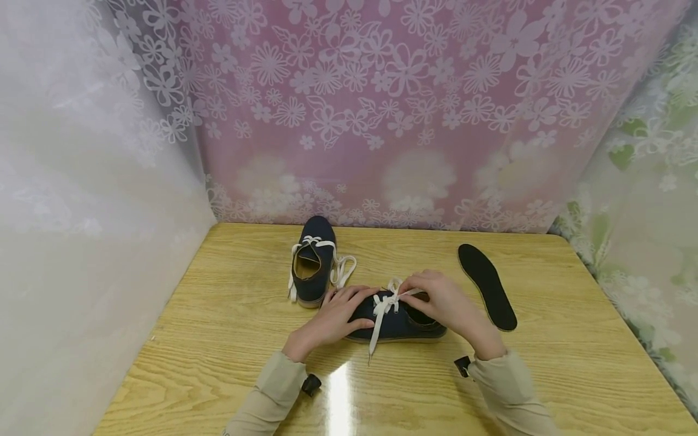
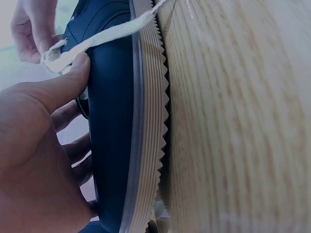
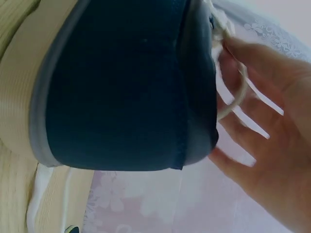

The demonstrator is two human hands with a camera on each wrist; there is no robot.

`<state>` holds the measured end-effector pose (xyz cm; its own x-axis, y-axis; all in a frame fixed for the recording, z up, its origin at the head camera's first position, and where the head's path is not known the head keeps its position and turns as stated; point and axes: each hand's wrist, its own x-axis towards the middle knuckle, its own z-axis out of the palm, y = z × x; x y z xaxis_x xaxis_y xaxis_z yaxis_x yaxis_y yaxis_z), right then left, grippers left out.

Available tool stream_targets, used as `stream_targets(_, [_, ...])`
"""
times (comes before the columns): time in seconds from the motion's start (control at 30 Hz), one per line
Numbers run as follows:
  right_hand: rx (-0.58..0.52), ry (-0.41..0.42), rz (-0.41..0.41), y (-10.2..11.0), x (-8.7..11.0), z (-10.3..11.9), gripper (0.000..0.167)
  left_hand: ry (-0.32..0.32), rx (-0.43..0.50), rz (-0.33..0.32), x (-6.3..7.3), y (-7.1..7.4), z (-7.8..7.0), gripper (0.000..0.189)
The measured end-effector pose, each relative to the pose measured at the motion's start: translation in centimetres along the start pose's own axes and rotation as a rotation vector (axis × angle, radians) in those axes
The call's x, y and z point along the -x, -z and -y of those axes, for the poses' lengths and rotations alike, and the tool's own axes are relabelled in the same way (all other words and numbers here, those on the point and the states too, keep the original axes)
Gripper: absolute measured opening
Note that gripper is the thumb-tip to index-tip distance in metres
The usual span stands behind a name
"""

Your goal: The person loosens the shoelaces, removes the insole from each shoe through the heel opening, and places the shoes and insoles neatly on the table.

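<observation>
A navy canvas shoe point(image 1: 398, 329) with white laces lies sideways across the table, sole down, toe to the left. My left hand point(image 1: 332, 318) holds its front part, thumb on the near side and fingers across the top. In the left wrist view that thumb sits beside the flat white shoelace point(image 2: 112, 33), which hangs over the shoe's side. My right hand point(image 1: 444, 303) pinches a lace close to the knot, above the ankle opening. From the right wrist, the shoe's heel point(image 3: 116, 87) fills the view, and a loop of lace point(image 3: 238, 99) hangs by the right fingers.
A second navy shoe point(image 1: 320, 284) stands behind and left, toe away, its white laces point(image 1: 343, 269) trailing loose. A black insole point(image 1: 488, 284) lies on the right of the wooden table point(image 1: 218, 315). Floral curtains point(image 1: 354, 121) enclose the back and sides.
</observation>
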<state>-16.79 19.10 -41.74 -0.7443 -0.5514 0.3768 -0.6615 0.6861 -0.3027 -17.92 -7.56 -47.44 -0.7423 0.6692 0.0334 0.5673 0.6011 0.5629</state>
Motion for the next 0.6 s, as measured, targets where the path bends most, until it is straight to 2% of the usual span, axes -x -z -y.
stream_targets(0.17, [0.103,0.069,-0.182,0.1,-0.1,-0.2,0.018,-0.011,-0.007,-0.003,0.0,0.1,0.1,0.067])
stream_targets(0.3, [0.158,0.065,-0.228,0.4,-0.1,-0.3,0.017,-0.024,-0.012,-0.01,0.0,0.1,0.1,0.067])
stream_targets(0.6, [0.134,-0.031,-0.383,1.5,-0.1,-0.8,0.02,-0.036,-0.006,-0.016,0.2,0.2,0.1,0.067])
